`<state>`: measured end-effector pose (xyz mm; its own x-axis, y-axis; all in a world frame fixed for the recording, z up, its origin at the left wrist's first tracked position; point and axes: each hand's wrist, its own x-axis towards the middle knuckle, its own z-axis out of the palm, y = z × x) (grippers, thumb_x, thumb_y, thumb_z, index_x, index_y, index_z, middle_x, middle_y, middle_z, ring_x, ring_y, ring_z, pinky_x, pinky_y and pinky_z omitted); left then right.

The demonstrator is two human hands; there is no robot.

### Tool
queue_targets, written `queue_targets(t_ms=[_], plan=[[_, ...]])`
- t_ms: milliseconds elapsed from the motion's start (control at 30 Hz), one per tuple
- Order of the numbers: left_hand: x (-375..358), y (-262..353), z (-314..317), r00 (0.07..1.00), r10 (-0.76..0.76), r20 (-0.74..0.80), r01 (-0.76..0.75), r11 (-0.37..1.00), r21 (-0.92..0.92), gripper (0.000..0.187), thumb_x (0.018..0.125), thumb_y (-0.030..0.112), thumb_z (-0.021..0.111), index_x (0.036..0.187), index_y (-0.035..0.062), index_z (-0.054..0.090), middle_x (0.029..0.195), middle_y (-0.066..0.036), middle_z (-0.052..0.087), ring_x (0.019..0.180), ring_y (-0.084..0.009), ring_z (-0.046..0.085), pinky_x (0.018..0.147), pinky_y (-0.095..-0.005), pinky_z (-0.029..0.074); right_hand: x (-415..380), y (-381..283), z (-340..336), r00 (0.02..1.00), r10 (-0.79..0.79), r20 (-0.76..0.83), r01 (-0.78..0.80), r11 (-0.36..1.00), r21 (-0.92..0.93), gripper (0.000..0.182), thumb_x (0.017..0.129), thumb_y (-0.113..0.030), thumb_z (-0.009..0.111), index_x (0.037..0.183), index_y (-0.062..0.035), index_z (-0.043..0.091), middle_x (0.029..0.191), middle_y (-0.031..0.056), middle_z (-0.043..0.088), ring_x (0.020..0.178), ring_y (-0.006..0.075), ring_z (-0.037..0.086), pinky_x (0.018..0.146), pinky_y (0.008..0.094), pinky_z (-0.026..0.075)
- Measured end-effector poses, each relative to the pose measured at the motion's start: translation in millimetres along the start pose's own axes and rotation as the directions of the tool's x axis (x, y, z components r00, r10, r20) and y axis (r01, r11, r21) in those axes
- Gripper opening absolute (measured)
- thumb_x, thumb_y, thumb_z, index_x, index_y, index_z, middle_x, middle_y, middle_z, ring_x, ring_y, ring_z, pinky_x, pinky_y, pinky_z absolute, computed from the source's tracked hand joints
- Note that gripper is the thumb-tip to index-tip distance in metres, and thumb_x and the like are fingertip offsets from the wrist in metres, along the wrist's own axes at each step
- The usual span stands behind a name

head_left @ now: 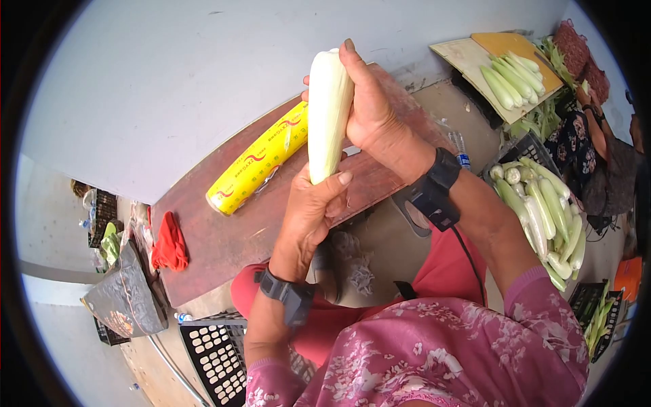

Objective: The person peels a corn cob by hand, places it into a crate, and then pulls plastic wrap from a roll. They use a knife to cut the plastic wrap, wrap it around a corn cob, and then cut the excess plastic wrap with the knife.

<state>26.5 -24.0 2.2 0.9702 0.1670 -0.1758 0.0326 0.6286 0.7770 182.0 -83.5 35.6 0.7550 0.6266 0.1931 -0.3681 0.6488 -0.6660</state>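
Note:
An ear of corn (327, 112) in pale green husk is held nearly upright over the table, gripped by both hands. My left hand (310, 207) closes round its lower end, thumb across the front. Higher up, my right hand (373, 102) wraps its right side, with the thumb near the top and fingertips showing behind it. Just left of the corn, a yellow roll of plastic film (258, 159) with red and dark print lies on the reddish-brown table (224, 251).
A red cloth (169, 243) lies on the table's left end. A black crate (213, 353) stands below. To the right, corn ears (546, 210) fill another crate, more ears (514, 80) lie on a board, and a co-worker's arm (597, 129) shows. A water bottle (462, 152) stands beyond the table.

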Motion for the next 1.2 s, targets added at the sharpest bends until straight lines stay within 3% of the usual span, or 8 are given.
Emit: queue_targets(t_ms=[133,233,333,367,467,600,767,1200], plan=[[-4,-5,-8,0.973,-0.174,0.149,0.189,0.978,-0.093,0.038,0.084,0.002,0.07,0.118,-0.0025,0.054,0.068,0.002,0.05,0.048,-0.0056,0.038,0.043,-0.0187,0.03,4,-9,-2,0.999,0.016,-0.031,-0.015,0.999,0.034,0.06,0.089,-0.058,0.059,0.113,-0.0036,0.053,0.099,0.021,0.064,0.086,0.0305,0.066,0.079,0.0411,0.054],[-2,1,-24,0.918,-0.356,0.173,0.279,0.892,0.355,0.036,0.083,0.0,0.069,0.117,-0.0022,0.056,0.075,-0.001,0.058,0.056,-0.0086,0.051,0.05,-0.0208,0.041,9,-19,-4,0.997,0.015,-0.071,-0.009,0.997,0.077,0.06,0.091,-0.058,0.056,0.115,-0.003,0.052,0.102,0.0221,0.063,0.089,0.0318,0.065,0.081,0.0424,0.054],[-2,8,-31,0.988,-0.133,-0.074,0.152,0.822,0.548,0.035,0.082,-0.004,0.067,0.116,-0.0038,0.057,0.087,-0.007,0.064,0.073,-0.0144,0.063,0.064,-0.0259,0.051,6,-23,-3,0.997,0.025,-0.07,-0.02,0.998,0.067,0.059,0.092,-0.058,0.053,0.115,-0.0029,0.052,0.103,0.0222,0.063,0.091,0.0314,0.065,0.081,0.0427,0.054],[2,11,-41,0.993,-0.08,-0.083,0.111,0.857,0.503,0.027,0.091,0.008,0.062,0.116,-0.0015,0.057,0.097,-0.011,0.067,0.088,-0.0186,0.065,0.079,-0.0317,0.054,5,-22,-4,0.998,0.04,-0.046,-0.036,0.996,0.076,0.059,0.092,-0.058,0.053,0.115,-0.003,0.053,0.103,0.0223,0.063,0.091,0.0311,0.065,0.081,0.0426,0.055],[8,20,-50,0.995,0.064,-0.074,-0.056,0.992,0.109,0.034,0.096,0.022,0.059,0.119,-0.0021,0.056,0.102,-0.012,0.066,0.09,-0.021,0.066,0.081,-0.0336,0.055,2,-14,-2,0.996,0.085,0.028,-0.088,0.991,0.097,0.058,0.093,-0.058,0.052,0.114,-0.0031,0.053,0.103,0.0217,0.063,0.089,0.0299,0.066,0.08,0.0418,0.055],[6,13,-32,0.987,0.079,0.139,-0.079,0.997,-0.007,0.059,0.098,0.05,0.048,0.126,-0.002,0.052,0.109,-0.014,0.065,0.099,-0.0266,0.064,0.082,-0.0423,0.054,-3,6,-1,0.979,0.134,0.152,-0.151,0.983,0.102,0.057,0.094,-0.057,0.051,0.112,-0.0034,0.055,0.101,0.0188,0.064,0.086,0.0278,0.066,0.077,0.0397,0.055],[-1,1,-9,0.999,-0.022,0.044,0.017,0.994,0.108,0.043,0.084,0.024,0.075,0.111,0.0,0.052,0.075,-0.007,0.056,0.055,-0.0141,0.052,0.049,-0.026,0.044,-13,9,6,0.972,0.193,0.133,-0.198,0.98,0.027,0.056,0.094,-0.057,0.051,0.111,-0.0036,0.055,0.1,0.0158,0.065,0.085,0.026,0.067,0.075,0.0377,0.055],[1,-1,-11,0.992,0.091,-0.086,-0.069,0.971,0.227,0.026,0.082,0.006,0.072,0.1,0.0014,0.054,0.071,-0.005,0.057,0.048,-0.0121,0.051,0.042,-0.0239,0.039,0,-6,-4,0.961,0.271,0.053,-0.274,0.959,0.076,0.069,0.094,-0.064,0.042,0.111,0.0005,0.056,0.097,0.0124,0.065,0.095,0.0249,0.065,0.088,0.0415,0.053]])
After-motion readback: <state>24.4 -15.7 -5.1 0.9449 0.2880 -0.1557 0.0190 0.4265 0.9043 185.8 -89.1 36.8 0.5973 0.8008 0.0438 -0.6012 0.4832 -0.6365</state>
